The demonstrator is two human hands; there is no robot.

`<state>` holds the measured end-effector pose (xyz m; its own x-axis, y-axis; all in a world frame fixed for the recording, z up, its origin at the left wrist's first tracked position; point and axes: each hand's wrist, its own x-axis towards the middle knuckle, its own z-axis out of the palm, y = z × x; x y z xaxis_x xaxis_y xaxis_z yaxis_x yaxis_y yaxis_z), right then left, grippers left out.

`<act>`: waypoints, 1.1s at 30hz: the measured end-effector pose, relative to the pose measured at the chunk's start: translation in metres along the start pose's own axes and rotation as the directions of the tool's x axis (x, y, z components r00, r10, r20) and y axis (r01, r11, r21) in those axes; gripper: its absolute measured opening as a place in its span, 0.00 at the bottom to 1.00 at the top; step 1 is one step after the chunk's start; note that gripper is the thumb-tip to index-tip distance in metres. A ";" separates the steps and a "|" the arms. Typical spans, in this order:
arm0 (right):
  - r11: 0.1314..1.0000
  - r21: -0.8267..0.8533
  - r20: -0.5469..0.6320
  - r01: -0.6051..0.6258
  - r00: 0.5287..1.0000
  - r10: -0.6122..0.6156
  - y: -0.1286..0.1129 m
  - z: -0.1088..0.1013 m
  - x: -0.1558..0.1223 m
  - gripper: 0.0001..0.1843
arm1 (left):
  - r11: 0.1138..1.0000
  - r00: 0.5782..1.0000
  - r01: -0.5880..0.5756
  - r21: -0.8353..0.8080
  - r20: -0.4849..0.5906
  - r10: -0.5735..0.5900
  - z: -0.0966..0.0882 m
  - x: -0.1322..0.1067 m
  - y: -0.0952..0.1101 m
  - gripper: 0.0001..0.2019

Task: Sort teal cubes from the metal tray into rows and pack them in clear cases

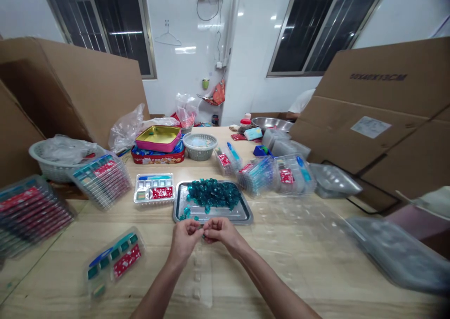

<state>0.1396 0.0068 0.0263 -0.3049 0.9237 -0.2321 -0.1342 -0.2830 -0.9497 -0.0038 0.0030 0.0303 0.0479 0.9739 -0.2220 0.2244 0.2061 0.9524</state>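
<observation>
Hands (203, 230): together, fingertips pinching a small teal piece (203, 235)
Teal pieces (213, 193): heaped on a metal tray (225, 217), just beyond the hands
Desk (52, 281): light wood, plastic blister trays (153, 188) near the metal tray

A heap of small glossy teal pieces (213, 194) lies on a steel tray (225, 219) (a few strays sit near its front edge), while one more piece (203, 232) is pinched between the fingers (211, 226).
</observation>
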 end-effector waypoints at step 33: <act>0.568 -0.815 -0.099 0.115 0.938 -0.333 -0.004 -0.017 0.051 0.07 | 0.994 0.994 0.014 0.107 -0.107 -0.002 -0.004 -0.001 -0.019 0.12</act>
<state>0.1408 0.0592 0.0151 -0.1476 0.9860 0.0779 0.6573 0.1566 -0.7372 -0.0123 -0.0012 0.0130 -0.0572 0.9780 -0.2007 0.3282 0.2082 0.9214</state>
